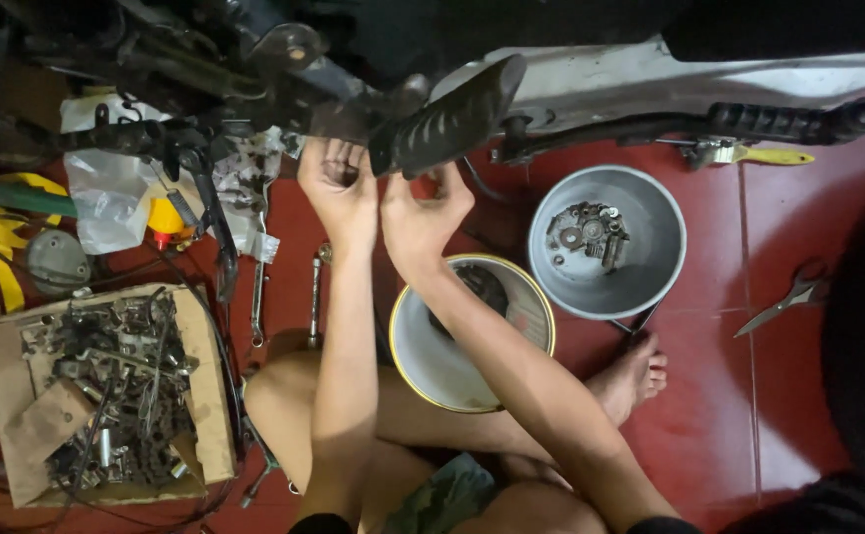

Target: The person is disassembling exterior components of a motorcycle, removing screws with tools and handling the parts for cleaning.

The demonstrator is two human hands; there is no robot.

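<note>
While the person is sitting on the red floor [709,396], both hands are working up under a motorcycle's dark footrest [447,124]. The left hand [339,188] is curling its fingers around a small dark part beneath the frame, partly closed, though what exactly it is gripping is too shadowed to tell. The right hand [423,213] is pinching inward just beside the footrest's lower edge, fingers bent close together; whether anything is between them I cannot tell. Below the wrists, a white bucket with a yellow rim [423,366] is sitting, and a grey basin [650,267] holding nuts and washers is lying to the right. 2 wrenches [284,297] are lying near the left forearm, beside a cardboard box of parts [205,396]. Judging from this, steadying with 1 hand while the other is turning should be keeping small fasteners from dropping.
</note>
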